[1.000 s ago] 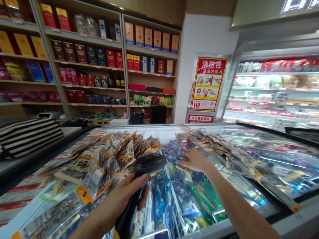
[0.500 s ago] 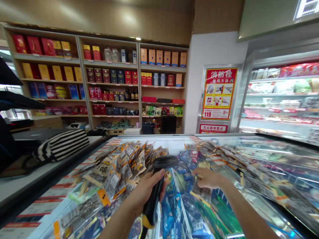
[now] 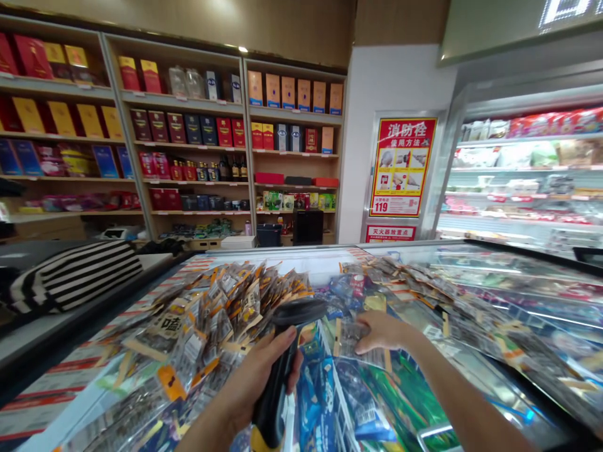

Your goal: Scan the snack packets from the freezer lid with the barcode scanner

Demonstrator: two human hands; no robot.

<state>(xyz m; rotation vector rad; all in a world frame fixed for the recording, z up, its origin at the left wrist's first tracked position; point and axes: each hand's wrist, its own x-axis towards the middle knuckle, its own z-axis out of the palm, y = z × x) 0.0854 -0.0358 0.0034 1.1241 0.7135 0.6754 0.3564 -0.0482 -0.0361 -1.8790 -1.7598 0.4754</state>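
Shop interior, seen from the head view. Wooden shelves (image 3: 188, 125) across the back wall on the left, stocked with red, yellow and dark boxes and a row of small bottles.

Far left: dark counter (image 3: 32, 339) with a black-and-white striped bag (image 3: 75, 276) lying on it.

Centre foreground: chest freezer (image 3: 325, 263) with glass lids. On its left lid lies a heap of packets (image 3: 221, 307), clear with orange tabs, spread loosely and overlapping.

My left hand (image 3: 257, 383) is closed in a full grip around the handle of a black scanner (image 3: 299, 309). Thumb lies along the front of the handle. The scanner's head stands above the hand, level with the near edge of the heap and just beside it.

Below and right of the scanner, blue wrappers (image 3: 313, 402) lie inside the open freezer well.

My right hand (image 3: 382, 331) is stretched out over the well, palm down, fingers pinched on the right edge of a clear packet (image 3: 351, 342). The packet hangs tilted above the wrappers, between the scanner's head and the hand. I cannot read its label.

Further right, more flat packets (image 3: 471, 307) lie strewn on the right lid.

Back wall, right of the shelves: red poster (image 3: 402, 164) with the figure 119. Far right: lit refrigerated case (image 3: 527, 176), its stock blurred.
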